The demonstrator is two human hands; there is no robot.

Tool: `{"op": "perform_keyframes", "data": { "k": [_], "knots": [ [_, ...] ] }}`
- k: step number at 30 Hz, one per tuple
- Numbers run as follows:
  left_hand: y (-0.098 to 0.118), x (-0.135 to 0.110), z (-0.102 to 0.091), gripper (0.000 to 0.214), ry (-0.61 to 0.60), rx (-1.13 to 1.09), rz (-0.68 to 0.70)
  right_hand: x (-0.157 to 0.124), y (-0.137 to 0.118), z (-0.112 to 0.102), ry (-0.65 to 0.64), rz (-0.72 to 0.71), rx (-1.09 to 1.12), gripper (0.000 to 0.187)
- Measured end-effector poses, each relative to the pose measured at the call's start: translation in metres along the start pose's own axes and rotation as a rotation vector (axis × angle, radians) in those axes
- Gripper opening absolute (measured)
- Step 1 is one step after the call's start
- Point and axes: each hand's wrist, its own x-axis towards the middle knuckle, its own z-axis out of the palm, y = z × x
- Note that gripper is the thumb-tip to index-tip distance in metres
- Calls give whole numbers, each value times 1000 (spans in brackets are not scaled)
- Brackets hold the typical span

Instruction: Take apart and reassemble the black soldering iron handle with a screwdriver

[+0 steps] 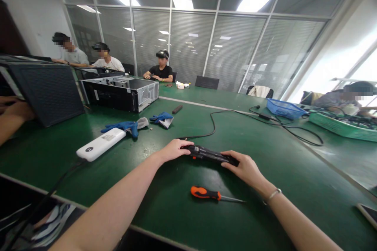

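We grip the strip (210, 154) at both ends.
Our left hand (176, 150) and right hand (246, 168) curl around it; the screwdriver (206, 193) lies toward the table's (279, 153) near edge.

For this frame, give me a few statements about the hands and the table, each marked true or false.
1. The left hand and right hand hold opposite ends of the black device. True.
2. The right hand grips the orange-handled screwdriver. False: it lies untouched on the green table, nearer the person.
3. The blue gloves lie on the table, unworn. True.
4. The blue basket sits left of the computer case. False: it is far to the right.
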Motion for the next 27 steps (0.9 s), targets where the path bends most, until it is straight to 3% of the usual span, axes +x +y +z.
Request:
{"op": "perform_keyframes", "data": {
  "k": [8, 13, 17, 20, 24, 27],
  "knots": [
    [6, -10, 2, 43, -65, -104, 44, -1, -5, -11, -86, -11, 80, 38],
    [15, -16, 16, 40, 9, -43, 128, -9, -4, -19, -167, -21, 110, 29],
    [19, -15, 22, 44, 14, -10, 124, -15, -15, -21, -29, -78, 41, 43],
    [20, -15, 22, 48, 5, 19, 140, -21, -45, -23, 65, -179, 23, 44],
    [18, -14, 22, 52, 2, 44, 188, -31, -95, -22, -263, -289, 45, 40],
    [15, -14, 23, 51, 21, 24, 173, -33, -116, -21, -378, -344, -17, 30]
  ]
}}
